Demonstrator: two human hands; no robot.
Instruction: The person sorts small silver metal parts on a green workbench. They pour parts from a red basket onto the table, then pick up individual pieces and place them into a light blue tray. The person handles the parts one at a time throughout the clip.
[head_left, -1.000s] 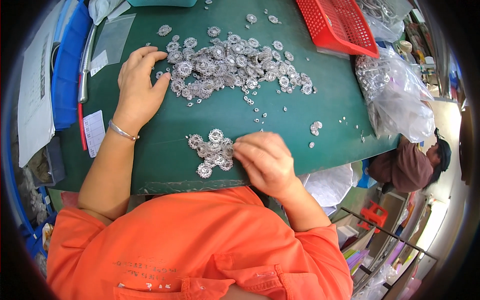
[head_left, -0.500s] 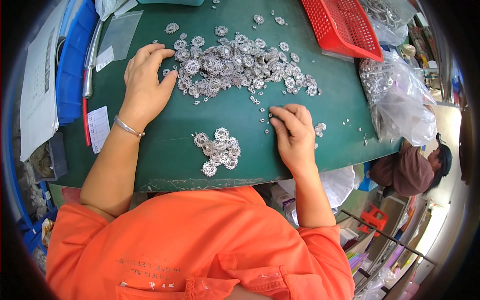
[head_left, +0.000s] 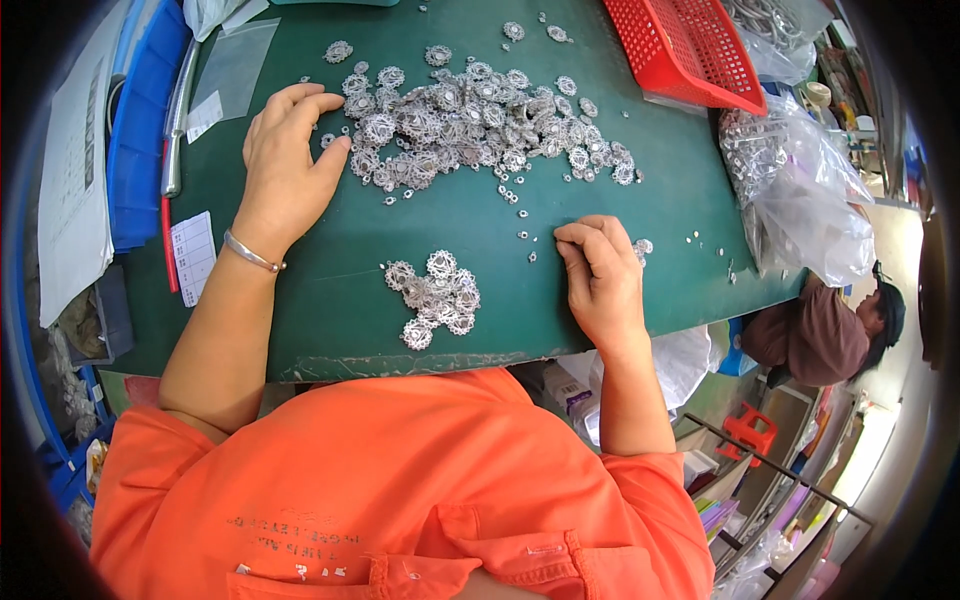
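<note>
A large heap of silver, lace-edged metal ornaments (head_left: 450, 130) lies across the middle of the green table. My left hand (head_left: 290, 160) rests at the heap's left end, thumb and fingers apart, with nothing in its grasp. Right of centre, my right hand (head_left: 605, 275) has thumb and forefinger pinched together low over the tabletop. Whatever they hold, if anything, is too small or hidden to make out. Small loose metal bits (head_left: 522, 213) trail down from the heap towards it. Nearer me sits a separate small pile of the same ornaments (head_left: 438, 298).
A red perforated basket (head_left: 690, 60) stands at the far right, beside clear plastic bags of metal parts (head_left: 790, 190). Along the left edge are a blue bin (head_left: 150, 130), paper sheets (head_left: 80, 170) and a printed label (head_left: 193, 258). Another person (head_left: 820, 335) is at the right.
My right hand has shifted slightly right and towards me, away from the trail of small bits, fingers still pinched. My left hand stays nearly in place.
</note>
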